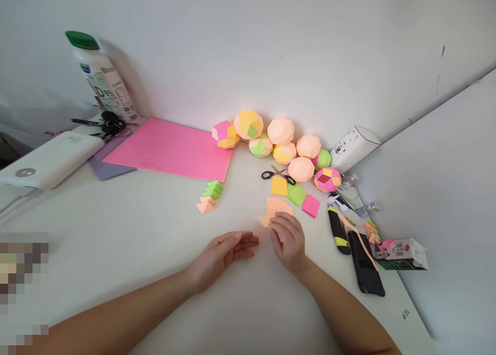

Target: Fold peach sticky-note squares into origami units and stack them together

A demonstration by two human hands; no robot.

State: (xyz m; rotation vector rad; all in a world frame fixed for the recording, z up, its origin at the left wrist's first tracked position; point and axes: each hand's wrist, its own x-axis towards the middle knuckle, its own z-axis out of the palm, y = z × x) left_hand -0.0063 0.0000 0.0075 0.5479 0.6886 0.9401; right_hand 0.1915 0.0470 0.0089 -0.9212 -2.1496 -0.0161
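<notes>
My left hand (225, 254) is held just above the white table, palm turned inward, fingers stretched out with nothing in them. My right hand (290, 240) is closed in a pinch at the near edge of the loose peach paper squares (278, 205); its fingertips partly cover them. Just beyond lie small stacks of orange paper (279, 186), green paper (296, 194) and pink paper (310, 205). To the left, a short row of folded pieces, green (214, 189) and peach (206, 204), rests on the table.
Several faceted paper balls (281, 131) sit along the wall, with scissors (278, 174) before them. A pink sheet (170, 148), a white power bank (50, 158) and a bottle (103, 78) are left. At right lie a cutter (338, 230), a phone (366, 264) and a carton (403, 254).
</notes>
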